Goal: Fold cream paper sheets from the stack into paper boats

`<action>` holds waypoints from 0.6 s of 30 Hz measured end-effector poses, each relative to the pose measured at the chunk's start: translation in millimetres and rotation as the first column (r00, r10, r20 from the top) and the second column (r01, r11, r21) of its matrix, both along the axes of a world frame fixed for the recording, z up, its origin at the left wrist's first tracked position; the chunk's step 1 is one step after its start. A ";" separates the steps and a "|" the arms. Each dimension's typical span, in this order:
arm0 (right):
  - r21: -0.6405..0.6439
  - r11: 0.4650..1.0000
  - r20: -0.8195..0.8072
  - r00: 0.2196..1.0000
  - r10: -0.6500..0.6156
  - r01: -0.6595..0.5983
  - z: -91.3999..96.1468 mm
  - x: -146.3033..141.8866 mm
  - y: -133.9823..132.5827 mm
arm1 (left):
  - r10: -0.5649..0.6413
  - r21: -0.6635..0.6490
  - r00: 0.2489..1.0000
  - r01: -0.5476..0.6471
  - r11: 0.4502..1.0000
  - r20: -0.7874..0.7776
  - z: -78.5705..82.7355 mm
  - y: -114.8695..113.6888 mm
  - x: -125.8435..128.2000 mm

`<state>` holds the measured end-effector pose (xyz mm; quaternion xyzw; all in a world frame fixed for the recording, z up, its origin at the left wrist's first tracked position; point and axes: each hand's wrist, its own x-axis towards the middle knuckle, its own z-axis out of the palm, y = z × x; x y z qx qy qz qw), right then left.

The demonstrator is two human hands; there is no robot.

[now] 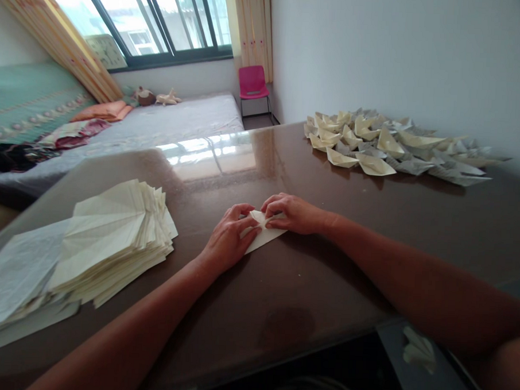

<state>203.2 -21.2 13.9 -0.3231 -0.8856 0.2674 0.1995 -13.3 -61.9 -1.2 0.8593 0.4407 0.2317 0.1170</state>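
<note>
A small cream folded paper piece lies on the glossy brown table in front of me. My left hand presses on its left part, fingers curled over the fold. From the right, my right hand pinches the paper's upper edge with bent fingers. Both hands touch the same sheet.
A thick stack of partly folded cream sheets sits at the left, over a printed sheet. A heap of finished paper boats lies at the far right by the wall. Beyond the table are a bed and a pink chair.
</note>
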 end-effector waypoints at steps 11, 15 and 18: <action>-0.188 0.981 -0.029 0.998 -0.053 0.047 1.2 2.5 3.1 | -0.035 0.083 0.999 0.034 0.996 0.014 -0.8 -5.1 1.0; -0.217 0.974 -0.001 0.998 -0.065 0.063 1.6 2.3 4.1 | 0.002 0.098 1.000 0.000 0.995 -0.011 -2.4 -5.2 1.7; -0.219 0.971 0.030 0.996 -0.088 0.092 2.9 1.1 2.6 | 0.012 0.083 1.000 -0.009 0.997 -0.028 -3.0 -5.6 2.5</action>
